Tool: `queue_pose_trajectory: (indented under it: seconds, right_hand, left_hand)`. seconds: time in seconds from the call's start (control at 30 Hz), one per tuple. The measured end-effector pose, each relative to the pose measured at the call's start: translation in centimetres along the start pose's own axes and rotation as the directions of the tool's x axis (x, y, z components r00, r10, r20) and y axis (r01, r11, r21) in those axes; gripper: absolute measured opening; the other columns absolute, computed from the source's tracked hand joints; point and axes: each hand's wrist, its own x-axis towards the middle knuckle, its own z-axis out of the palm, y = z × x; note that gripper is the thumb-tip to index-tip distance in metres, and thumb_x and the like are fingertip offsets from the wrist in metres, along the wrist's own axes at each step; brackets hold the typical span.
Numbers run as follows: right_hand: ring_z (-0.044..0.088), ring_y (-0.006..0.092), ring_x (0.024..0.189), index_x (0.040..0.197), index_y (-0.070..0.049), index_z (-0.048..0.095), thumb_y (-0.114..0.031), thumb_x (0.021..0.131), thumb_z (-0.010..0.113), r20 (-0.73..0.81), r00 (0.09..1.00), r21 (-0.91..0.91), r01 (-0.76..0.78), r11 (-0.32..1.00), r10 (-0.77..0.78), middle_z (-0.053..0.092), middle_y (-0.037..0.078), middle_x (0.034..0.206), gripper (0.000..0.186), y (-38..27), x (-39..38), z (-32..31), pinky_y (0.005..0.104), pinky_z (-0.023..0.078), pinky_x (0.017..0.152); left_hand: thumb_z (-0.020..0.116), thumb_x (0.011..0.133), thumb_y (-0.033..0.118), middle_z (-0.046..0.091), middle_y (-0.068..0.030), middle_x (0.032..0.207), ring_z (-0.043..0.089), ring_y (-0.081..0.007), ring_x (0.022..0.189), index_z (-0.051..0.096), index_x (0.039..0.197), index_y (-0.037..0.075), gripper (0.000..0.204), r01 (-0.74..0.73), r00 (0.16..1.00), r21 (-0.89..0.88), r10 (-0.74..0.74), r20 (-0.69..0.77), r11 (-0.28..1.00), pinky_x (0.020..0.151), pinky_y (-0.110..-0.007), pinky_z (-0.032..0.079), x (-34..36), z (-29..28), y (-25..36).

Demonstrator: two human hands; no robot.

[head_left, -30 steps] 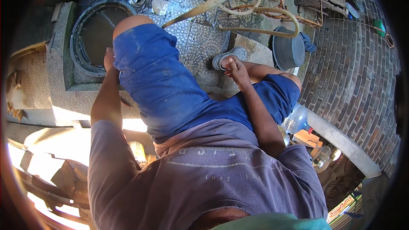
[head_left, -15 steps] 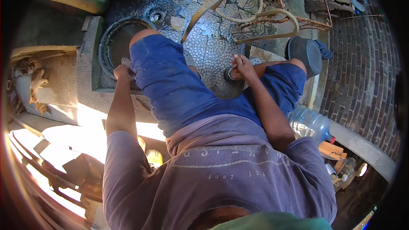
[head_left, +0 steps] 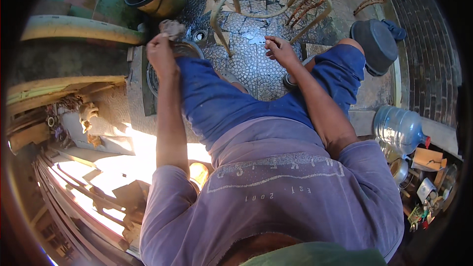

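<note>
My left hand (head_left: 161, 55) is raised above a round tub (head_left: 196, 49), its fingers closed on a grey, crumpled rag (head_left: 172, 29). The rag sticks out past my fingertips; its exact material is hard to make out. My left forearm and knee hide much of the tub. Over my right knee's inner side, my right hand (head_left: 282, 51) hovers with its fingers loosely bent and apart. I see nothing in it. The wet mosaic floor (head_left: 246, 51) lies beneath it.
A dark-rimmed bucket (head_left: 165, 2) stands at the far left, close to a floor drain (head_left: 200, 35). Ahead is a cream tubular chair frame (head_left: 215, 17). To the right are a dark grey pail (head_left: 375, 49) and a big clear water bottle (head_left: 399, 127). A pale yellow beam (head_left: 81, 28) runs at the left.
My left hand has moved up and forward from the tub's near side, and the grey rag now shows in it. My right hand has lifted forward slightly. The whole view has shifted.
</note>
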Motion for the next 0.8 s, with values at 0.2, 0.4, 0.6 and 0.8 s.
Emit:
queue_pose_trajectory:
  seconds: [0.2, 0.4, 0.6, 0.8]
  right_hand:
    - [0.067, 0.0152, 0.086, 0.136, -0.001, 0.052, -0.047, 0.1, 0.058, 0.126, 0.988, 0.273, -0.117, 0.955, 0.085, 0.064, 0.008, 0.105, 0.058, -2.5, -1.3, 1.0, 0.0279, 0.058, 0.074]
    - [0.064, 0.0136, 0.096, 0.148, -0.003, 0.04, -0.043, 0.097, 0.065, 0.122, 0.989, 0.444, -0.129, 0.887, 0.083, 0.061, 0.009, 0.115, 0.069, -3.6, -1.8, 1.7, 0.0275, 0.06, 0.077]
    - [0.067, 0.0123, 0.08, 0.131, 0.0, 0.055, -0.021, 0.096, 0.068, -0.038, 0.992, 0.407, -0.097, 0.908, 0.123, 0.067, 0.01, 0.102, 0.043, -0.3, 0.0, 0.7, 0.022, 0.059, 0.063]
    - [0.069, 0.027, 0.09, 0.119, 0.001, 0.061, -0.023, 0.092, 0.07, -0.522, 0.84, -0.224, 0.036, 0.974, -0.151, 0.068, 0.019, 0.104, 0.037, 0.3, 5.6, -5.3, 0.0353, 0.057, 0.072]
  left_hand:
    - [0.069, 0.094, 0.016, 0.065, -0.0057, 0.09, 0.059, -0.0102, 0.078, 0.061, 0.107, -0.003, 0.025, 0.043, 0.936, 0.084, -0.069, 0.345, 0.996, 0.069, -0.024, 0.048, -7.7, 7.3, -5.5]
    - [0.068, 0.094, 0.016, 0.067, -0.0077, 0.096, 0.063, -0.0113, 0.085, 0.061, 0.111, -0.005, 0.028, 0.134, 0.835, 0.014, -0.12, 0.538, 0.991, 0.076, -0.025, 0.051, -9.8, 12.5, -12.2]
    - [0.065, 0.093, 0.011, 0.07, -0.0099, 0.102, 0.065, -0.0142, 0.089, 0.064, 0.119, -0.004, 0.03, 0.086, 0.717, 0.155, -0.17, 0.676, 0.984, 0.079, -0.026, 0.051, -10.4, 13.8, -13.3]
    - [0.063, 0.086, 0.006, 0.06, -0.0194, 0.104, 0.061, -0.0324, 0.093, 0.058, 0.12, -0.006, 0.036, -0.607, 0.793, 0.412, 0.549, 0.262, 0.68, 0.085, -0.041, 0.049, -8.7, 12.3, -7.1]
